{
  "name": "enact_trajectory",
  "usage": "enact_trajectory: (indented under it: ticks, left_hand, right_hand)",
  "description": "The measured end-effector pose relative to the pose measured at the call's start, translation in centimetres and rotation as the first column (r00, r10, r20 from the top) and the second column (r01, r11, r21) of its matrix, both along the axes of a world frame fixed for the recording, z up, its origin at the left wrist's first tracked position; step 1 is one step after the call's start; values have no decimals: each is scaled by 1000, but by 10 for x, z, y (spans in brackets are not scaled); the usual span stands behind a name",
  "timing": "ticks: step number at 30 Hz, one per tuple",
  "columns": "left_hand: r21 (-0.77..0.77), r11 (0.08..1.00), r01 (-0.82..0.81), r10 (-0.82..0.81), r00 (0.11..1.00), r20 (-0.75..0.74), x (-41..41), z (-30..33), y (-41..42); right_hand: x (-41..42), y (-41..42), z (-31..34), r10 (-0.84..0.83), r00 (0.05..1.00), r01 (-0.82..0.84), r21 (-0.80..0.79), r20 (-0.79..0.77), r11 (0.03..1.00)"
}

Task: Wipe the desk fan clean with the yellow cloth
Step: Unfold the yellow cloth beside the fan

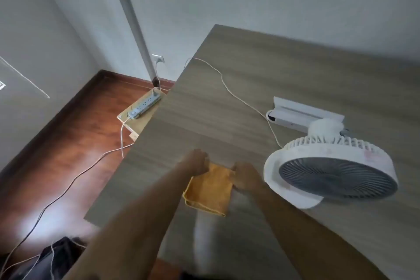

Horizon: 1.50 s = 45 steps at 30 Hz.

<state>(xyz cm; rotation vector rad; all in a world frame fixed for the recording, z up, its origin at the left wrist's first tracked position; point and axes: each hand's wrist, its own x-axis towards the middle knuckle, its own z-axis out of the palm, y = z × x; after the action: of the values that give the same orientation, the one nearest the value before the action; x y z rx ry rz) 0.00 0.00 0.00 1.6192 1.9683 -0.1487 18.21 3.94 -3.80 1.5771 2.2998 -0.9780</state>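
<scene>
Hands first: my left hand (197, 162) and my right hand (246, 179) both reach forward over the surface (227, 102), each closed on a far corner of the yellow cloth (208, 190), the left at its far left corner and the right at its far right edge. I cannot tell exactly how the fingers pinch, since the hands are blurred, but both grip fabric. The cloth looks folded into a rough square and hangs or lies just under the hands, its near edge doubled over; I judge I am holding it by two corners to open or refold it into a flat pad before wiping. Just beside my right hand, to its right, stands the desk fan (329, 173), white with a dark grey grille, tilted so its face points up toward me. It is near the cloth but not touching it, so wiping has not begun. Behind the fan lies a long white device (302, 116), and a thin white cable (229, 88) runs from that area across the surface and over its far left edge. On the wooden floor (75, 138) below, a shallow cardboard box (138, 118) holds a grey power strip (145, 104), with a cord plugged into a wall socket (158, 58). Nothing else on the surface serves as a container.
</scene>
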Motion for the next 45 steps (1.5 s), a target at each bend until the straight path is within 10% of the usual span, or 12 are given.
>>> enact_trajectory:
  ticks: [18,30,45]
  left_hand:
    - [62,998,-26,17,988,153,-27,-35,13]
    - [215,953,-214,61,830,554,-53,34,51]
    - [260,962,-88,-81,814,575,-70,103,71]
  right_hand:
    - [-13,-14,-6,-74,997,76,110,-21,991]
    - [-31,-16,57,-343,778,384,-34,-527,923]
    - [-30,11,114,-392,713,558,132,-582,819]
